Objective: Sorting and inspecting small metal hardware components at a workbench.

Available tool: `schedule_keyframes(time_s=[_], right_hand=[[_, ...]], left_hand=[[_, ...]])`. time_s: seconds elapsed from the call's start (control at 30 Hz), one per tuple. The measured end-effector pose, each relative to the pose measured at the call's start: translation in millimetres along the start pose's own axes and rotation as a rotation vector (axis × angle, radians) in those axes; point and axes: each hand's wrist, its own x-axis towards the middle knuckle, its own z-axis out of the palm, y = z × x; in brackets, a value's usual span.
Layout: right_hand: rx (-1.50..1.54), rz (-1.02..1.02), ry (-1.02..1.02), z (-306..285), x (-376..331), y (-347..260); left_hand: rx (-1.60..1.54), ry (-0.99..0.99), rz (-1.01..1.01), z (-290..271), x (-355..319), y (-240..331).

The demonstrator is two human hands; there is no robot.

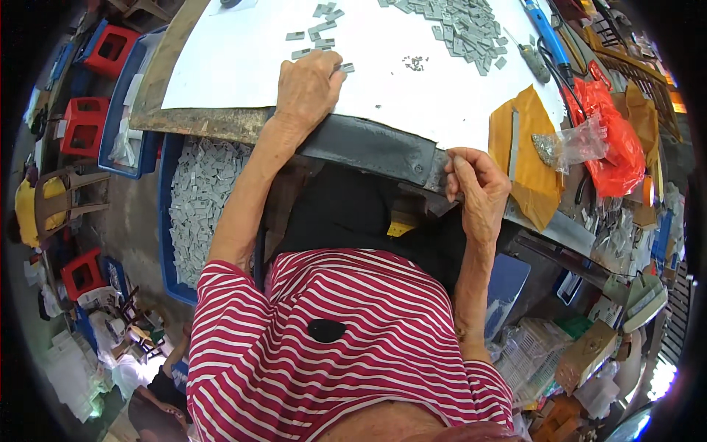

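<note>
My left hand (305, 88) rests on the white sheet (375, 92) with its fingers curled down. A small flat grey rectangular piece (347, 68) shows beside its thumb and fingertips; what lies under the fingers is hidden. Several similar grey pieces (315, 34) are spread just beyond this hand. At the table's near edge, my right hand (482, 188) is closed, thumb against bent fingers. Whatever is between those fingers is too small or hidden to name. It is beside the end of a dark metal bar (372, 147) along the edge.
A heap of grey pieces (468, 29) lies at the far right, near tiny brown bits (414, 63). Right of these are a blue-handled tool (546, 33), brown paper (526, 158) and a red plastic bag (611, 140). Below left, a blue bin (168, 250) holds many grey pieces.
</note>
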Motion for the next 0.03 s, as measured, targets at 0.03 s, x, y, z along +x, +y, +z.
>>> schedule_keyframes(time_s=[0.03], right_hand=[[-0.015,0.006,0.010,-3.2,-3.7,-1.5]], left_hand=[[0.001,-0.017,0.004,0.5,0.8,0.0]])
